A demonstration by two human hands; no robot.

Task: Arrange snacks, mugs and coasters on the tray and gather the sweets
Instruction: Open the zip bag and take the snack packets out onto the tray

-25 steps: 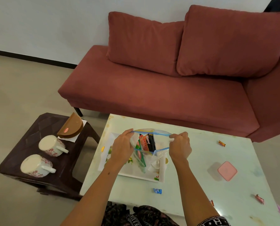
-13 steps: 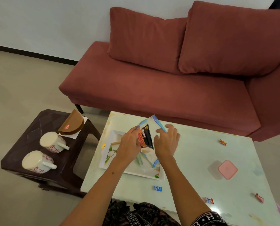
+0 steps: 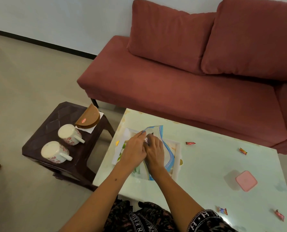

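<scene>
A clear zip bag (image 3: 167, 148) with a blue seal lies over the white tray (image 3: 177, 161) on the pale table. My left hand (image 3: 135, 151) and my right hand (image 3: 154, 152) sit side by side on the bag, fingertips pinching its blue edge near the top. The snack packets inside are hidden under my hands. Two white floral mugs (image 3: 70, 133) (image 3: 53, 152) lie on their sides on the dark side table (image 3: 69, 166), beside brown coasters (image 3: 89, 118) on a white napkin. Wrapped sweets (image 3: 190, 143) (image 3: 242, 151) (image 3: 222, 210) lie scattered on the table.
A pink square lid (image 3: 246, 180) lies on the table's right side, another sweet (image 3: 279, 215) near the front right corner. A red sofa (image 3: 181, 91) stands right behind the table. Small yellow pieces (image 3: 117, 143) lie beside the tray.
A second ago my hands held the bag's mouth wide open with packets showing. They have since come together, and the bag now lies flatter on the tray under them.
</scene>
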